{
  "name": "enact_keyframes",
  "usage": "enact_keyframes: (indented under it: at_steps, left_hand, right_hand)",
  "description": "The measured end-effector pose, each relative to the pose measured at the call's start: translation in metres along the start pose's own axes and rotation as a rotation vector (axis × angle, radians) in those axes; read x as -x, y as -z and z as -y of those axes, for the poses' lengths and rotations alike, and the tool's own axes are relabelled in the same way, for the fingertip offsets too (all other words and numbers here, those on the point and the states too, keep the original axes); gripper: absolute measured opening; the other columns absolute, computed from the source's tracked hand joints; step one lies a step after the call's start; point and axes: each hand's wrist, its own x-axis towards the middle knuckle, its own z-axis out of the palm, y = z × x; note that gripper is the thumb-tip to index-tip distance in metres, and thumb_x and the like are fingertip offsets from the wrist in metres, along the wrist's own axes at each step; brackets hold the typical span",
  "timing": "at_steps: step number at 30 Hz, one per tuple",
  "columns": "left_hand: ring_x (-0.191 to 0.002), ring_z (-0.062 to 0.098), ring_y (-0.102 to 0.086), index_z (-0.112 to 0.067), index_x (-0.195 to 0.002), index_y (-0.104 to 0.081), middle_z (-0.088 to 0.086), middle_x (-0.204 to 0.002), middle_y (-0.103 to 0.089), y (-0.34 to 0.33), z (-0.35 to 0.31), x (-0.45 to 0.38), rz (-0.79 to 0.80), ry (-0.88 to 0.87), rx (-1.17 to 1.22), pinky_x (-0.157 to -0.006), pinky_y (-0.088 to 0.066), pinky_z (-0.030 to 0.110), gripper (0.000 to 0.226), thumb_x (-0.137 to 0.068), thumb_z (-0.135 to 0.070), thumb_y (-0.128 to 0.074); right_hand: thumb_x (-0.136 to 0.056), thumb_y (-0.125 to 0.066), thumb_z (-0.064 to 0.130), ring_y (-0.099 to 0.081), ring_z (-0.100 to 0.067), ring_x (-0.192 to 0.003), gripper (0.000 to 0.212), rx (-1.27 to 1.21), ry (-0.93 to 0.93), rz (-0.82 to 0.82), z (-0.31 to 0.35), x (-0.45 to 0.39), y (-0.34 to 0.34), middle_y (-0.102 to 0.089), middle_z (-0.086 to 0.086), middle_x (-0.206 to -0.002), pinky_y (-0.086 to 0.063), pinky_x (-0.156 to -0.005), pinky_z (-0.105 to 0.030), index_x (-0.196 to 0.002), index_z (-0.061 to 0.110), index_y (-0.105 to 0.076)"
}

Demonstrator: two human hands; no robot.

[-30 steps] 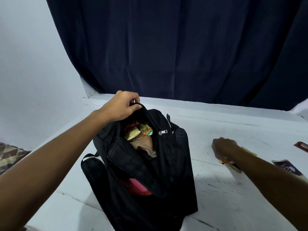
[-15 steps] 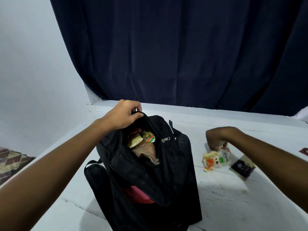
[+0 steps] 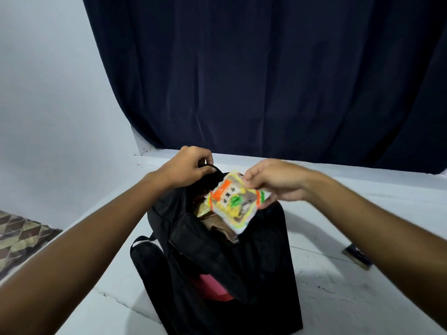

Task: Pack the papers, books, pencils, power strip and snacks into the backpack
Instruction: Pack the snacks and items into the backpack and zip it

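A black backpack [image 3: 261, 269] stands upright on the white table [image 3: 343, 293], its top compartment open. My left hand [image 3: 186, 166] grips the black loop at the top of the bag. My right hand [image 3: 275, 181] pinches a white, orange and yellow snack packet [image 3: 235, 204] and holds it just above the open mouth. Inside the opening I see another yellow wrapper [image 3: 202, 210] and brown paper [image 3: 219, 226]. Something pink [image 3: 210, 286] shows in a lower front pocket.
A small dark packet [image 3: 358, 258] lies on the table to the right, partly hidden by my right forearm. A dark blue curtain [image 3: 266, 81] hangs behind the table. A patterned mat [image 3: 19, 240] lies at the lower left.
My right hand has lifted the snack packet off the table and carried it left, over the bag's opening. The left hand keeps its hold on the loop.
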Motion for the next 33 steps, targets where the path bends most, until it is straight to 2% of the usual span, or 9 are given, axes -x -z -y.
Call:
enact_keyframes:
  at_steps: [7, 12, 15, 17, 22, 24, 27, 30, 33]
  left_hand:
    - [-0.060, 0.010, -0.049, -0.013, -0.077, -0.065, 0.000, -0.065, -0.059, 0.006, -0.004, -0.003, 0.010, 0.000, 0.024, -0.062, -0.042, 0.028, 0.012, -0.085, -0.020, -0.071]
    - [-0.061, 0.011, -0.049, -0.012, -0.077, -0.064, -0.002, -0.064, -0.058, 0.007, -0.002, -0.003, 0.000, 0.004, 0.033, -0.063, -0.043, 0.029, 0.012, -0.084, -0.018, -0.071]
    - [-0.061, 0.009, -0.050, -0.012, -0.078, -0.065, -0.005, -0.064, -0.057, 0.006, -0.003, -0.004, -0.003, 0.005, 0.042, -0.064, -0.044, 0.028, 0.011, -0.085, -0.019, -0.071]
    - [-0.061, 0.008, -0.050, -0.012, -0.078, -0.065, -0.006, -0.064, -0.057, 0.006, -0.002, -0.004, -0.007, 0.006, 0.042, -0.064, -0.044, 0.027, 0.012, -0.085, -0.019, -0.071]
    - [-0.058, 0.007, -0.046, -0.012, -0.076, -0.063, -0.007, -0.061, -0.055, 0.004, 0.000, -0.003, -0.015, 0.015, 0.040, -0.059, -0.038, 0.021, 0.014, -0.085, -0.021, -0.071]
    - [-0.059, 0.007, -0.047, -0.012, -0.076, -0.064, -0.004, -0.063, -0.057, 0.003, 0.000, -0.003, -0.023, 0.027, 0.047, -0.059, -0.039, 0.020, 0.014, -0.085, -0.021, -0.071]
    - [-0.062, 0.007, -0.051, -0.013, -0.077, -0.065, -0.004, -0.066, -0.060, 0.001, 0.000, -0.002, -0.053, 0.033, 0.051, -0.060, -0.040, 0.020, 0.012, -0.085, -0.020, -0.071]
    - [-0.065, 0.013, -0.053, -0.013, -0.077, -0.064, 0.000, -0.067, -0.062, -0.002, -0.003, -0.002, -0.075, 0.023, 0.045, -0.062, -0.043, 0.024, 0.011, -0.085, -0.018, -0.070]
    - [-0.068, 0.018, -0.054, -0.011, -0.079, -0.065, 0.003, -0.071, -0.064, -0.004, -0.004, 0.000, -0.090, 0.016, 0.030, -0.062, -0.041, 0.026, 0.011, -0.085, -0.019, -0.069]
  right_hand:
    - [-0.094, -0.036, -0.008, -0.067, -0.034, -0.076, 0.025, -0.341, 0.078, -0.299, -0.021, -0.040, -0.076, -0.060, -0.019, -0.092, -0.060, -0.056, -0.045, -0.080, 0.008, -0.050]
    - [-0.086, -0.047, 0.000, -0.060, -0.035, -0.086, 0.020, 0.327, 0.255, -0.544, -0.035, -0.078, -0.099, -0.062, -0.016, -0.094, -0.041, -0.067, -0.030, -0.103, 0.006, -0.057]
    - [-0.087, -0.052, 0.002, -0.062, -0.040, -0.098, 0.048, 1.035, 0.322, -0.611, -0.031, -0.085, -0.101, -0.055, -0.020, -0.117, -0.045, -0.072, -0.040, -0.133, 0.002, -0.037]
    - [-0.085, -0.057, 0.003, -0.064, -0.038, -0.098, 0.059, 1.216, 0.305, -0.658, -0.028, -0.084, -0.101, -0.051, -0.020, -0.123, -0.048, -0.073, -0.041, -0.138, 0.001, -0.032]
    - [-0.056, -0.078, 0.014, -0.061, -0.028, -0.069, 0.027, 1.451, 0.591, -0.664, -0.044, -0.080, -0.108, -0.063, -0.008, -0.079, -0.046, -0.047, -0.031, -0.079, 0.011, -0.066]
    - [-0.076, -0.063, 0.007, -0.059, -0.032, -0.091, 0.015, 1.478, 0.574, -0.414, -0.048, -0.081, -0.105, -0.064, -0.012, -0.096, -0.050, -0.071, -0.040, -0.091, 0.008, -0.065]
    - [-0.090, -0.045, 0.008, -0.045, -0.039, -0.120, 0.029, 1.459, 0.400, -0.211, -0.041, -0.080, -0.096, -0.056, -0.017, -0.122, -0.034, -0.101, -0.047, -0.116, 0.005, -0.057]
    - [-0.084, -0.051, 0.006, -0.055, -0.034, -0.102, 0.030, 1.198, 0.359, -0.146, -0.015, -0.061, -0.089, -0.060, -0.015, -0.108, -0.044, -0.079, -0.037, -0.111, 0.013, -0.063]
    - [-0.070, -0.047, 0.010, -0.062, -0.029, -0.078, 0.026, 0.906, 0.456, -0.284, 0.002, -0.036, -0.057, -0.067, -0.008, -0.084, -0.053, -0.067, -0.039, -0.080, 0.015, -0.070]
